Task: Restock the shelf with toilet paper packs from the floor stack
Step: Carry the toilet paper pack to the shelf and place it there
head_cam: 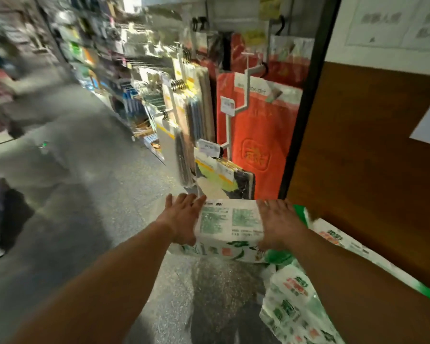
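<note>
Head view, motion-blurred: a white plastic-wrapped toilet paper pack with green print (pixel 230 228) is held between both hands above the grey speckled shop floor (pixel 80 194), low in the middle of the frame. The left hand (pixel 184 217) is pressed flat against the pack's left end, fingers straight and spread, so that grip is released rather than clenched. The right hand (pixel 278 223) is laid over the pack's right end, fingers extended across the top edge, thumb side hidden; no curl around the wrapper can be made out. Both forearms are bare. More white-and-green wrapped packs (pixel 293 306) are seen stacked at lower right, under and beside the right forearm, against a brown wooden wall panel (pixel 363 157). Just beyond the held pack, folded patterned mats with yellow labels (pixel 224 177) are displayed, and behind them large red hanging mats (pixel 258 135) are hung on a white metal hook rack (pixel 243 95). Shelves of mixed goods (pixel 134 95) are run along the aisle at upper left, too blurred for items to be told apart. A white poster (pixel 392 21) is fixed to the wall at top right.
</note>
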`<state>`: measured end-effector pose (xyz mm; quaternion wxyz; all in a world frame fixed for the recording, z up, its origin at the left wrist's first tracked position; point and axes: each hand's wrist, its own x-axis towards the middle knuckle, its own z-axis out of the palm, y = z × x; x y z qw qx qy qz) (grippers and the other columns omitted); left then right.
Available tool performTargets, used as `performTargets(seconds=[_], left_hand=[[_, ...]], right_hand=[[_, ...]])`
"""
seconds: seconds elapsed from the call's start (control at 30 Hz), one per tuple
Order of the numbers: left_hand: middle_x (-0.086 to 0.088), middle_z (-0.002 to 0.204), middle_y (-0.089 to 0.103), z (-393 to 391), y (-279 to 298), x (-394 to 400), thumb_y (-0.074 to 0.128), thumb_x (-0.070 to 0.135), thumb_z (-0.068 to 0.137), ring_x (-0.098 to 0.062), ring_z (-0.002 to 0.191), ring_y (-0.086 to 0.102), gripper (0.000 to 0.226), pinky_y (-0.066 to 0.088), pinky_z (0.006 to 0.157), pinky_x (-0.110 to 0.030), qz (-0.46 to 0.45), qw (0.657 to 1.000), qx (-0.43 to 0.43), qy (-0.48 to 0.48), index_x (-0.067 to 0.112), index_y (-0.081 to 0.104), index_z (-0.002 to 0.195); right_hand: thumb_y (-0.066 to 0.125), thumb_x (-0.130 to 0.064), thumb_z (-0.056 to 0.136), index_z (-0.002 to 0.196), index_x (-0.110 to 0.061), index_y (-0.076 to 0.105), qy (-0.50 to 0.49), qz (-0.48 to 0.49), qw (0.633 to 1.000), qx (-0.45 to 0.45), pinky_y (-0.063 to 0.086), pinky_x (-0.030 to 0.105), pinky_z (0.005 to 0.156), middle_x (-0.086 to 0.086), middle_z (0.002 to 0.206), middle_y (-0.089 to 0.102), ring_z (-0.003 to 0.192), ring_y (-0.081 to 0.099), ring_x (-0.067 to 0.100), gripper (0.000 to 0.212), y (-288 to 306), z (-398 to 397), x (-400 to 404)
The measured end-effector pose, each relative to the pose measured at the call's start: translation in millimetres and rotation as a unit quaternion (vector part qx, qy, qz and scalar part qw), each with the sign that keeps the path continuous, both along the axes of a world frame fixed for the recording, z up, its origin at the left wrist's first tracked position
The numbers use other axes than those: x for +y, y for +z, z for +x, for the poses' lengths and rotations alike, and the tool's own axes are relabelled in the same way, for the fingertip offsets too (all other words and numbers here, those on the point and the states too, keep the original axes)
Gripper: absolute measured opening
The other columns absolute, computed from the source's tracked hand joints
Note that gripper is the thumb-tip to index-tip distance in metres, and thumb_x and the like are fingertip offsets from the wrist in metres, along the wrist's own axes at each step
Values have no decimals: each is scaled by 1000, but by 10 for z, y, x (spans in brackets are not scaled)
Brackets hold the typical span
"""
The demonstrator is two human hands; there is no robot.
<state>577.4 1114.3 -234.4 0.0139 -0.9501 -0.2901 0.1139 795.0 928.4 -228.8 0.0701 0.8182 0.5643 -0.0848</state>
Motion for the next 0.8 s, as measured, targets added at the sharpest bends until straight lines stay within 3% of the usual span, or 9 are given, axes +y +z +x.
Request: performTargets(seconds=[0.27,0.37,0.47,0.63,0.8], left_hand=[[-11,164,18,-2146,442,642,81,62,67,-34,153,14,135,10,123,-65,20,989,-28,146,20,-4,163],[-10,164,17,-2992,569,783,80,66,69,-34,152,14,135,10,123,-63,28,977,-25,208,20,-5,163],[-8,161,21,-3814,679,867,81,63,71,-33,151,17,132,11,124,-61,43,962,-17,269,21,-3,164],[-7,164,18,-5093,759,990,83,61,66,-33,152,14,135,10,124,-59,57,928,-15,368,23,-3,164],[-6,163,17,-6188,773,1054,81,63,67,-33,150,15,136,11,124,-59,57,888,-16,456,25,-6,164]], right_hand=[[80,-63,69,162,-16,-1,141,21,990,-6,8,51,125,16,158,22,146,21,36,132,440,-1715,1385],[76,-61,73,160,-16,4,207,50,977,6,18,51,122,15,151,31,140,29,35,122,501,-2432,1831],[67,-57,83,160,-13,4,270,68,960,-1,15,51,123,17,150,32,137,31,36,109,562,-3181,2265],[80,-59,70,161,-13,6,365,54,930,-3,15,48,124,15,149,31,138,30,34,126,740,-4396,2872],[81,-58,68,162,-11,3,453,56,890,0,21,47,121,13,149,32,138,30,32,131,770,-5539,3516]])
